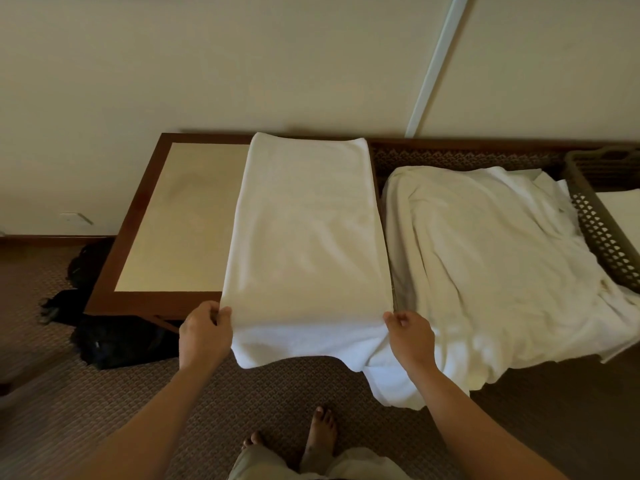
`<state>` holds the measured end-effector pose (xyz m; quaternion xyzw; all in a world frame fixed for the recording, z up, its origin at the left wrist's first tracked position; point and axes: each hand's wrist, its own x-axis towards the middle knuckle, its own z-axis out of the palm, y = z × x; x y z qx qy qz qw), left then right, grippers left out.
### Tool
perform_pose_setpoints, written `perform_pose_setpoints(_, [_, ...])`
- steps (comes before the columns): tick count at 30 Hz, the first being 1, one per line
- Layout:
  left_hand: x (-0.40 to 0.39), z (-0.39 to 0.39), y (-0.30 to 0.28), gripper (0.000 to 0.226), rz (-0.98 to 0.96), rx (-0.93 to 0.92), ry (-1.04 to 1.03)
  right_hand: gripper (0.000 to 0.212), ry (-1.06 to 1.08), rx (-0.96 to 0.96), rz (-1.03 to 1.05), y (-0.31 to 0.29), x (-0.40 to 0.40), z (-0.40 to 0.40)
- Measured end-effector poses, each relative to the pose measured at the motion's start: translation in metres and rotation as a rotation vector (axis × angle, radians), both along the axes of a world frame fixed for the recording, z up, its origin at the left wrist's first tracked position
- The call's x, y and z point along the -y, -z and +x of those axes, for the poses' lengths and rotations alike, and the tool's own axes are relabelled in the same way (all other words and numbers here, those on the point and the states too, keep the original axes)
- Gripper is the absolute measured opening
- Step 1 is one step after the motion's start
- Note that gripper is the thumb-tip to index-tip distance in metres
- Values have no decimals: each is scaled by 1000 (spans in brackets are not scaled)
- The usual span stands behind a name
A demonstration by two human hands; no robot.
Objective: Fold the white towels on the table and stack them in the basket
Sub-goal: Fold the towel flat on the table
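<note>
One towel [304,230] in hand, laid lengthwise on the table [180,216], its near end hanging over the edge; a loose heap of white towels [485,258] waits unfolded just beside it, and the basket [602,220] at far right shows something white inside, so most of the job looks undone. Left hand [204,332] and right hand [410,336], arms reaching forward, each pinch a near corner of the upper layer.

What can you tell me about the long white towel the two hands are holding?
The long white terry towel looks soft and thick. It lies flat and smooth, stretched from the wall side of the brown wooden table to the near edge, where its end hangs over. It seems folded lengthwise into a narrow strip. The left hand and right hand each pinch a near corner. Its right side lies by the crumpled white towel pile.
</note>
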<state>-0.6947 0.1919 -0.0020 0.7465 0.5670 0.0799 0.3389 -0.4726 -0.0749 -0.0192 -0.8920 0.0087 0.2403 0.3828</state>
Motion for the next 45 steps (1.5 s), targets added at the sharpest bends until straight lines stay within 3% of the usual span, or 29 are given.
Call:
perform_pose_setpoints(4, [-4, 2, -4, 20, -18, -10, -72, 12, -14, 46, -20, -12, -8, 4])
perform_pose_setpoints(7, [-13, 14, -12, 33, -63, 12, -24, 38, -72, 122, -50, -22, -21, 13])
perform_pose_setpoints(10, [-28, 27, -21, 27, -136, -71, 66, 48, -150, 109, -71, -24, -35, 24])
perform_pose_setpoints(13, [-43, 31, -23, 29, -231, -130, 161, 47, -150, 68, 2, -22, -40, 29])
perform_pose_setpoints(15, [-46, 30, -23, 38, -223, -166, 155, 42, -111, 90, -67, -19, -38, 27])
perform_pose_setpoints(18, [-43, 30, -20, 31, -184, -212, 115, 32, -60, 75, -242, -19, -42, 21])
perform_pose_setpoints(20, [-41, 35, -21, 27, -123, -219, 121, 27, -35, 30, -248, -20, -51, 23])
perform_pose_setpoints(23, [-55, 51, -24, 30, -176, -128, 88, 34, -40, 23, -204, -24, -64, 39])
perform_pose_setpoints(26, [-83, 69, -25, 39, -414, 108, -152, 43, -98, 41, -106, -30, -73, 55])
perform_pose_setpoints(28, [-96, 77, -24, 33, -584, 260, -273, 44, -116, 37, -43, -33, -76, 61])
perform_pose_setpoints(30, [-102, 81, -24, 24, -643, 278, -229, 44, -109, 35, -3, -34, -77, 62])
perform_pose_setpoints(32, [-105, 81, -19, 23, -579, 239, -139, 44, -68, 39, 32, -31, -77, 61])
perform_pose_setpoints(35, [-101, 78, -10, 23, -189, -18, 62, 40, 33, 58, 10, -25, -79, 54])
perform_pose_setpoints(37, [-92, 76, -3, 19, -3, -61, 133, 37, 43, 73, -44, -20, -83, 50])
perform_pose_setpoints(40, [-86, 78, 2, 17, 39, -23, 116, 36, 31, 40, -83, -22, -90, 56])
perform_pose_setpoints(45, [-104, 103, -10, 42, -87, -31, 69, 45, -35, 49, -49, -33, -98, 71])
